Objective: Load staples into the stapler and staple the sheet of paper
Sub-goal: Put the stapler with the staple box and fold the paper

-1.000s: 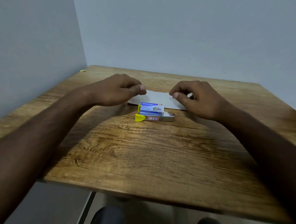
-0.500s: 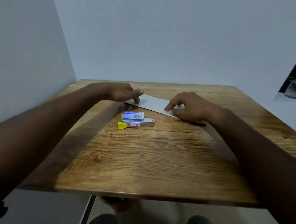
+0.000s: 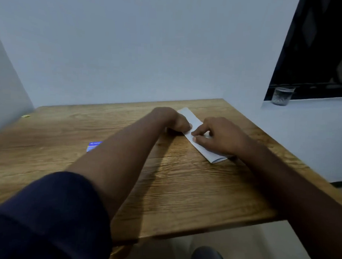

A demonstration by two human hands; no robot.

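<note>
Closest to the person is a dark blue sleeve (image 3: 47, 212) on the left arm, which reaches across the wooden worktop (image 3: 183, 188). Peeking out from behind that arm is a bit of the blue staple box (image 3: 93, 145). The stapler cannot be seen; it may be hidden behind the arm.

Farther out, the folded sheet of paper (image 3: 197, 138) lies flat and slanted on the worktop. The right hand (image 3: 218, 136) rests on it, fingertips pressing down near the middle. Its grip is loosely curled and not closed around anything. The left hand (image 3: 176, 120) touches the paper's left edge. Its grip looks curled in, but I cannot tell if it pinches the paper or only pushes on it.

The job in hand looks like pressing the paper flat. To do it well, hold one end firm and rub along the fold so the layers line up. No stapling looks done yet.

Farthest away, a glass (image 3: 282, 95) sits on a white ledge (image 3: 312, 107) by the wall.
</note>
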